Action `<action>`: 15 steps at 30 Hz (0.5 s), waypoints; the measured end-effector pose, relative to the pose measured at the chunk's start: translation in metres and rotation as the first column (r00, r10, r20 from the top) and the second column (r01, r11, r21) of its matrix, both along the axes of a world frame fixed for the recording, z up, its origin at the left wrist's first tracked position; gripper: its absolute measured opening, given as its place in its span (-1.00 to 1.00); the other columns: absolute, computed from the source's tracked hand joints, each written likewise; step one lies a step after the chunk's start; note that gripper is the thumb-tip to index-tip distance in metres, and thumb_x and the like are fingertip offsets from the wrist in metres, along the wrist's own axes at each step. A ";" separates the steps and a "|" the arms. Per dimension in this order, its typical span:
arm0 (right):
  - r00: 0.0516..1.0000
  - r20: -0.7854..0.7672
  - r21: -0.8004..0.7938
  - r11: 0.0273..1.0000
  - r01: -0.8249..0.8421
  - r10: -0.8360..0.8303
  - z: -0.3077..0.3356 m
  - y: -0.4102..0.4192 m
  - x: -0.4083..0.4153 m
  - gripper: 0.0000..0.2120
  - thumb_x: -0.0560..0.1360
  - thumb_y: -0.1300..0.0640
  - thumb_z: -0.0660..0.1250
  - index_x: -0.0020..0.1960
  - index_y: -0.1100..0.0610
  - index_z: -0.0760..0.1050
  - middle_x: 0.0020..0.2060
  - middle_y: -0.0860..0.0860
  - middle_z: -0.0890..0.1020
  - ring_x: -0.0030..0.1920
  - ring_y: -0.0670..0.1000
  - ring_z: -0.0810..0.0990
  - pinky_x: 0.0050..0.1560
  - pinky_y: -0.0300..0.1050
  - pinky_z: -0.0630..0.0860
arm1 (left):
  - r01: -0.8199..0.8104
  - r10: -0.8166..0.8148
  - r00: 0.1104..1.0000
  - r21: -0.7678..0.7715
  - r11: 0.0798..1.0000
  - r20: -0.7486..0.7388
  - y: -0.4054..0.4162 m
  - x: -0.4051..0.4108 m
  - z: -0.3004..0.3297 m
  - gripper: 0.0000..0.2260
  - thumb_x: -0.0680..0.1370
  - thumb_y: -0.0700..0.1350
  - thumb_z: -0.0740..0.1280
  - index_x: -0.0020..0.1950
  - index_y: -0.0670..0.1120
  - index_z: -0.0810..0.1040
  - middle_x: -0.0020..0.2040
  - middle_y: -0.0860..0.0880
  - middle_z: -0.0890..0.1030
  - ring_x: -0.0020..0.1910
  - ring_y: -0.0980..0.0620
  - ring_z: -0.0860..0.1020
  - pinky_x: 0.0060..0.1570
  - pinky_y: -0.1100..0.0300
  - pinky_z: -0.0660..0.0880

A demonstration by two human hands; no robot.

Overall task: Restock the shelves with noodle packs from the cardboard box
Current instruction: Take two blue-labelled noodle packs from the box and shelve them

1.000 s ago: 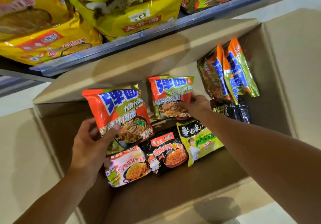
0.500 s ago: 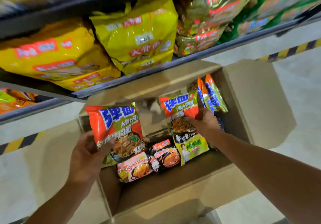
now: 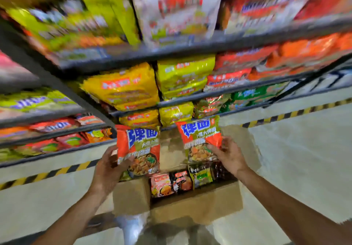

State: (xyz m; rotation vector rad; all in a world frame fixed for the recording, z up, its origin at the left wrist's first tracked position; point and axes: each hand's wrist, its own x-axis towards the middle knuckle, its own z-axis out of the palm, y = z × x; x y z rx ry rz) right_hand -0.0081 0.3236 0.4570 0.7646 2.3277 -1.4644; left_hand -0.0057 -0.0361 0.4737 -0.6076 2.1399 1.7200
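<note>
Left hand (image 3: 109,165) gripping 1 orange noodle pack (image 3: 138,149); right hand (image 3: 227,154) gripping another (image 3: 199,140). Below both hands, open cardboard box (image 3: 196,204) with more packs (image 3: 182,183).

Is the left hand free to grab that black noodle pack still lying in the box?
Probably not yet. The left hand already grips an orange noodle pack, and the right hand holds another. The black pack lies uncovered in the cardboard box, so only the full hands stand in the way.
</note>
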 end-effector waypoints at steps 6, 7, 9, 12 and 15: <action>0.985 -0.170 -0.033 0.999 0.009 -0.014 0.156 -0.027 0.036 -0.76 0.48 0.17 0.48 0.05 -0.02 0.47 -0.07 -0.12 0.65 -0.14 -0.30 0.63 -0.16 -0.42 0.50 | -0.025 0.030 0.984 0.030 0.999 -0.176 -0.031 0.019 0.147 -0.66 0.50 -0.27 0.45 0.23 -0.02 0.55 0.04 -0.06 0.72 -0.02 0.02 0.69 -0.14 0.28 0.62; 0.981 -0.195 -0.035 0.999 0.011 -0.018 0.174 -0.031 0.042 -0.75 0.48 0.18 0.48 0.04 -0.03 0.47 -0.09 -0.13 0.64 -0.14 -0.26 0.64 -0.17 -0.42 0.50 | -0.024 0.032 0.980 0.042 0.999 -0.198 -0.035 0.023 0.165 -0.68 0.51 -0.27 0.44 0.19 0.02 0.55 0.02 -0.02 0.73 -0.04 0.06 0.69 -0.13 0.28 0.62; 0.967 -0.247 -0.067 0.997 0.042 -0.057 0.207 -0.040 0.054 -0.74 0.46 0.16 0.49 0.05 -0.01 0.47 -0.10 -0.10 0.63 -0.09 -0.14 0.65 -0.17 -0.41 0.51 | -0.038 0.049 0.968 0.048 0.998 -0.245 -0.043 0.031 0.199 -0.68 0.51 -0.31 0.43 0.14 0.05 0.55 0.00 0.03 0.73 -0.04 0.11 0.69 -0.14 0.32 0.61; 0.941 -0.331 -0.060 0.997 0.050 -0.067 0.250 -0.048 0.069 -0.59 0.35 -0.06 0.51 0.12 0.04 0.50 0.00 0.01 0.67 0.03 0.05 0.65 -0.03 -0.04 0.62 | -0.034 0.061 0.954 0.097 0.995 -0.292 -0.055 0.047 0.238 -0.64 0.50 -0.31 0.44 0.24 -0.05 0.51 0.09 -0.08 0.69 0.04 0.02 0.67 -0.12 0.35 0.59; 0.912 -0.409 -0.065 0.998 0.015 -0.040 0.286 -0.054 0.081 -0.67 0.40 -0.03 0.50 0.10 0.02 0.50 -0.02 -0.03 0.66 0.04 0.00 0.64 0.05 -0.02 0.60 | -0.042 0.084 0.950 0.143 0.989 -0.301 -0.065 0.064 0.272 -0.62 0.50 -0.23 0.45 0.28 -0.01 0.50 0.10 -0.07 0.70 0.07 -0.01 0.68 -0.08 0.29 0.61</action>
